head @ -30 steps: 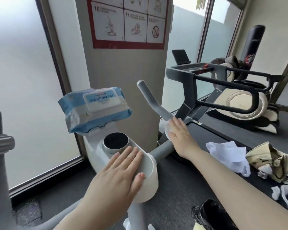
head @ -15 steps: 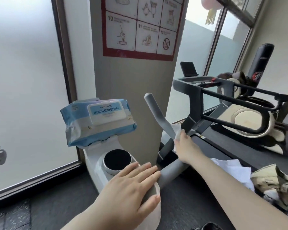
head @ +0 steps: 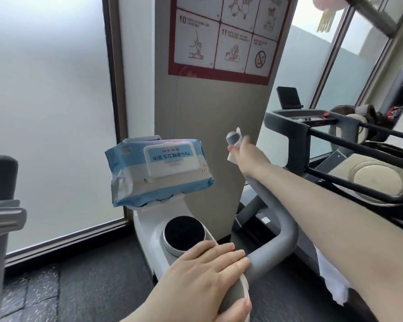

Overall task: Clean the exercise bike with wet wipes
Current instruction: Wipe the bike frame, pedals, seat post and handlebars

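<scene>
From the head camera, the right hand (head: 244, 154) is closed around a white wipe (head: 233, 156) at the tip of the bike's grey handlebar (head: 281, 233) — pinching, it seems, to rub the end cap. The left hand (head: 203, 275) lies flat, fingers together, on the bike's white console (head: 154, 231) to brace it; the wipes pack (head: 160, 171) rests on the console's top ledge — within reach.

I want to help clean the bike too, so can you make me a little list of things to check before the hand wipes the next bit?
1. Wipe in the right hand: ok, the white wipe is wrapped around the top end of the grey handlebar.
2. Left hand steadying the bike: ok, it lies flat where the handlebar meets the white bike body.
3. Pack of wet wipes handy: ok, it rests on the ledge above the round black knob, lid closed.
4. Pack safe from falling: cannot tell, it overhangs the ledge.
5. Wipe still wet or clean enough: cannot tell.
6. Rest of the handlebar free to wipe: ok, nothing lies on it.
</scene>
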